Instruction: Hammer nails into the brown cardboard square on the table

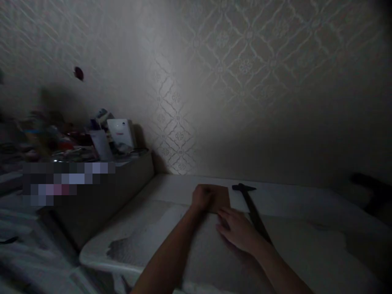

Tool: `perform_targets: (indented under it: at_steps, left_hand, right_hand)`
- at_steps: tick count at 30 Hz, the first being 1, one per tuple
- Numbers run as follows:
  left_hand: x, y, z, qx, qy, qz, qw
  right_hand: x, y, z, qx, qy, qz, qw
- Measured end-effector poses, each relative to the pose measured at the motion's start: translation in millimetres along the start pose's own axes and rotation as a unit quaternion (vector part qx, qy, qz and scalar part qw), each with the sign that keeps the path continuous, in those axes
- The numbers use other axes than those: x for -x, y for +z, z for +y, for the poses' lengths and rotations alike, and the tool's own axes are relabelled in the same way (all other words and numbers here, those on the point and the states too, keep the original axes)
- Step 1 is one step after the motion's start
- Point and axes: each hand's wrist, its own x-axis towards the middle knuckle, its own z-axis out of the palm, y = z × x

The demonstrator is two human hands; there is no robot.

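Note:
A thin brown square piece, perhaps cardboard or wood, lies on the white table. My left hand is curled closed over its left side; a dark patch by the fingers is too dim to make out. At the lower right corner of the piece, my right hand has its thumb and fingers apart, the fingertips at the edge. Just to the right lies a hammer, its head toward the wall and its dark handle running partly behind my right forearm.
The white table meets a patterned wall. On the left stands a cabinet topped with clutter and a white box. A dark blurred object is at the far right. The light is dim.

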Motion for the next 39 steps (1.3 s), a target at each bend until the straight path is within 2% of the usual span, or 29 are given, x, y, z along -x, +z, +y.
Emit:
perform_targets:
  at_steps: [10, 20, 39]
  left_hand:
    - [-1.1, -1.1, -2.1, -0.010, 0.013, -0.020, 1.000]
    - [-3.9, -0.6, -4.4, -0.014, -0.002, -0.051, 0.999]
    - [-7.1, -0.8, -9.5, 0.036, -0.007, -0.081, 0.996]
  right_hand:
    - [0.1, 1.7, 4.0, -0.007, -0.003, -0.005, 1.000]
    - [-0.5, 4.0, 7.5, -0.012, 0.002, -0.005, 1.000]
    - [-0.3, 5.2, 9.5, -0.016, -0.003, 0.006, 1.000]
